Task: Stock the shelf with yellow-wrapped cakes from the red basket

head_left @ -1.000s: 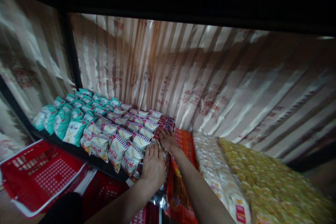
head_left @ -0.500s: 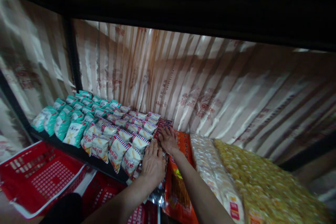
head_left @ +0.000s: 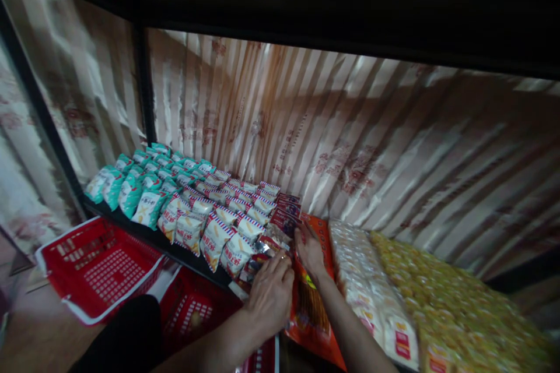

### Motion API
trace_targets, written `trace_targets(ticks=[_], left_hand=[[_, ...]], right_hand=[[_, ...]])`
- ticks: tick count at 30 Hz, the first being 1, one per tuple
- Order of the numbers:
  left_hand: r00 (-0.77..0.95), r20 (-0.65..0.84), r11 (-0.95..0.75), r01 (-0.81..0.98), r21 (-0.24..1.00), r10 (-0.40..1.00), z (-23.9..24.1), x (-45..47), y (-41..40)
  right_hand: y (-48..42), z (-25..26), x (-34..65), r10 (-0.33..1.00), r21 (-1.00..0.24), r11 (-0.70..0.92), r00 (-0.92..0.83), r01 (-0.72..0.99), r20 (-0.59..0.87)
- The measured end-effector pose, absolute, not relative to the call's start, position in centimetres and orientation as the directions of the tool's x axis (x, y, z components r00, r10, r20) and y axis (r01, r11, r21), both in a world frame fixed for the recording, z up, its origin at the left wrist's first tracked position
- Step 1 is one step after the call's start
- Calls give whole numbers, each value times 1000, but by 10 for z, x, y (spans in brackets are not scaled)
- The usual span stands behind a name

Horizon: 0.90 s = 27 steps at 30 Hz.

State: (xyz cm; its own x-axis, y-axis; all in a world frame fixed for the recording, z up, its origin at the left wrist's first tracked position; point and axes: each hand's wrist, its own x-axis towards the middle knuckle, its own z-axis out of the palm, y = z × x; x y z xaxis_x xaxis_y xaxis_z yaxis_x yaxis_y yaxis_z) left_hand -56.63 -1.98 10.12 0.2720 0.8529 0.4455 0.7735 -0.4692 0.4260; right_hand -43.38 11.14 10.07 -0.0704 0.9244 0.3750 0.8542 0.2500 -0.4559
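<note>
My left hand (head_left: 272,287) lies over the front of a row of dark red and silver snack packets (head_left: 285,218), fingers stretched forward and touching them. Its palm hides the nearest packets. My right hand (head_left: 310,247) rests along the right side of the same row, fingers extended and slightly bent, beside the orange snack packets (head_left: 321,309). Both hands look open, and I see nothing lifted. To the left of the row stand white snack bags with striped tops (head_left: 216,236).
Teal snack bags (head_left: 150,208) fill the shelf's left end. Clear-wrapped white packs (head_left: 371,285) and yellow packs (head_left: 455,297) lie to the right. Red baskets (head_left: 105,271) sit below the shelf edge. A dark post (head_left: 144,87) and striped curtain (head_left: 306,140) stand behind.
Both hands have drawn back toward me along the dark red packets, uncovering more of the packets at the back. The view has shifted slightly left.
</note>
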Motion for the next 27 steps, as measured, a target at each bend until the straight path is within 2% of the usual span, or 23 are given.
trace_targets(ticks=[4,10,16,20,25,27], left_hand=[[396,449,-581,694,425,801,95,-578,-48],[413,463,-601,691,401,784,80,-599,-78],[452,390,-592,688,419,802,47,-630,-111],[491,261,-555,697,454,831,23,-647,-141],[559,102,-526,681,510,823,8,-659,-175],[574,77,-525,676,517,815,2,-663,-185]], right_hand=[[87,96,-433,907,-531,259,-15,806,420],[39,89,-445,914,-622,217,67,752,400],[-18,74,-465,821,-695,300,193,653,537],[-65,59,-482,784,-723,317,259,614,564],[-127,21,-489,829,-763,253,274,594,488],[-144,-1,-487,885,-798,156,277,583,375]])
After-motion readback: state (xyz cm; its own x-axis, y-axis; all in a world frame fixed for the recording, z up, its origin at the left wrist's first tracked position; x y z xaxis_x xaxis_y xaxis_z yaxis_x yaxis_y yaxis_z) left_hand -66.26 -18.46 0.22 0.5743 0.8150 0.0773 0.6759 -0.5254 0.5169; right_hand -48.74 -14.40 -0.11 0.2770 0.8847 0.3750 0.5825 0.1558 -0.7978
